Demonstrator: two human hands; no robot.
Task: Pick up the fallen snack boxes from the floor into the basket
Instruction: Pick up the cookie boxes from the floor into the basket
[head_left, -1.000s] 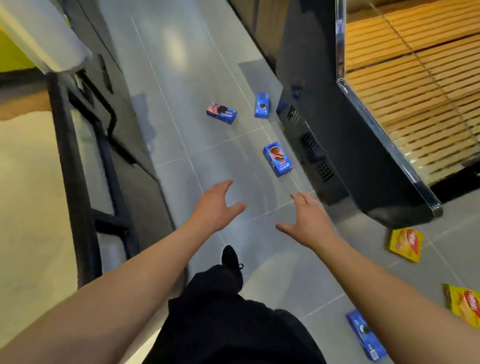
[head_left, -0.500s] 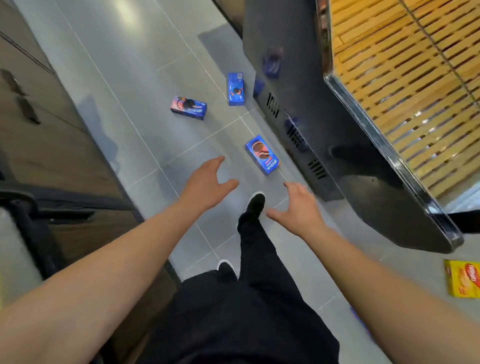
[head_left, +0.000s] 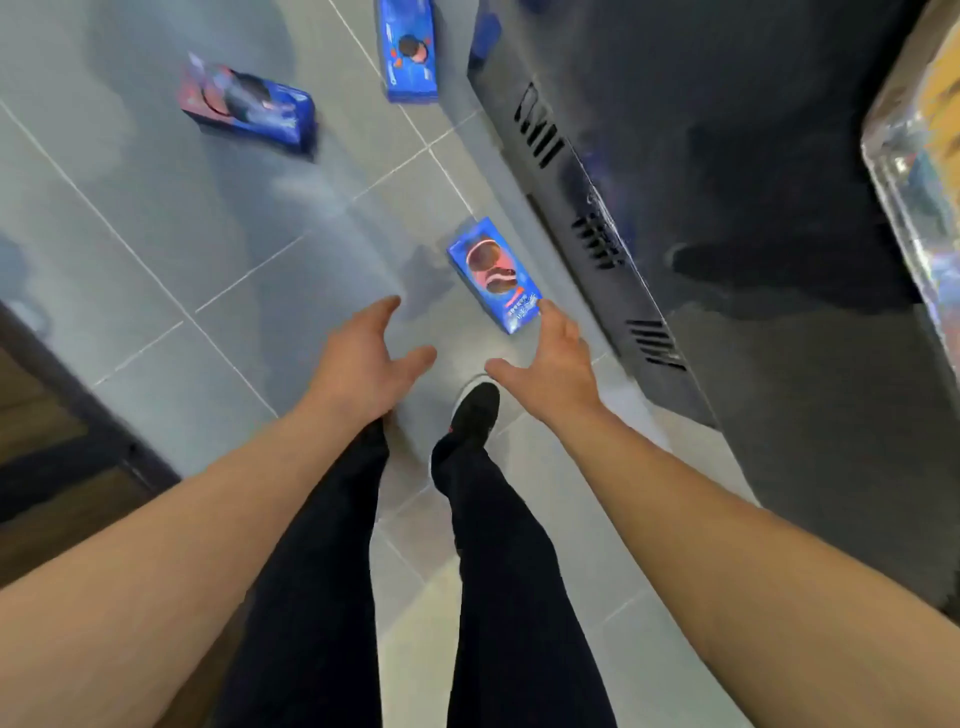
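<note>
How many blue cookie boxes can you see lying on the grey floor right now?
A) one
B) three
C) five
B: three blue cardboard cookie boxes lie on the grey tiled floor: one by the right hand at, one at the top, and one tinged pink at the upper left.

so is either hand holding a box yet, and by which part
Nothing is held. The left hand and the right hand are both open and empty above the floor; the right fingertips sit near the closest blue cookie box's end, contact unclear.
</note>
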